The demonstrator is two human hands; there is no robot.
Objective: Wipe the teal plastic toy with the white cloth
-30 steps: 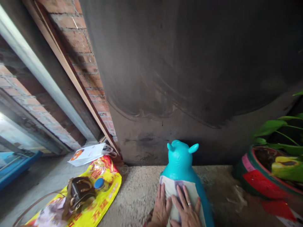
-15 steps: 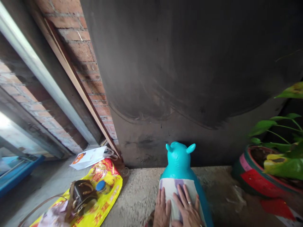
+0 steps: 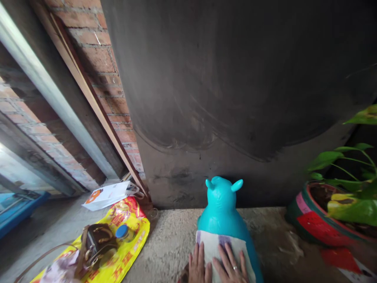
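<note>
A: Left to right, quick. A blue tray edge (image 3: 17, 208) is seen far left, then a white paper bag (image 3: 108, 193) and a yellow plastic bag (image 3: 129, 236) on the concrete floor (image 3: 173, 243). A brown handbag (image 3: 98, 244) and a blue-capped bottle (image 3: 121, 232) are laid on the yellow plastic bag.

B: Hands?

A: The left hand (image 3: 198, 269) is laid flat, fingers together, at the left edge of the cloth (image 3: 216, 247). The right hand (image 3: 232, 267) is spread flat on the same cloth, ring visible. Nothing is gripped; the cloth is only pressed down.

B: And the cloth is where?

A: It is draped over the back of the teal inflatable toy (image 3: 223, 204), bottom centre, the toy facing the dark wall (image 3: 235, 98). A potted plant (image 3: 338, 204) is set well to the right.

B: Risks?

A: The cloth is judged likely to slide off, since the toy's back is rounded and slick and only palm pressure is applied. The toy could be rolled sideways if it is pushed unevenly, as it looks light and air-filled. The handbag strap on the left could be snagged by an elbow.
</note>
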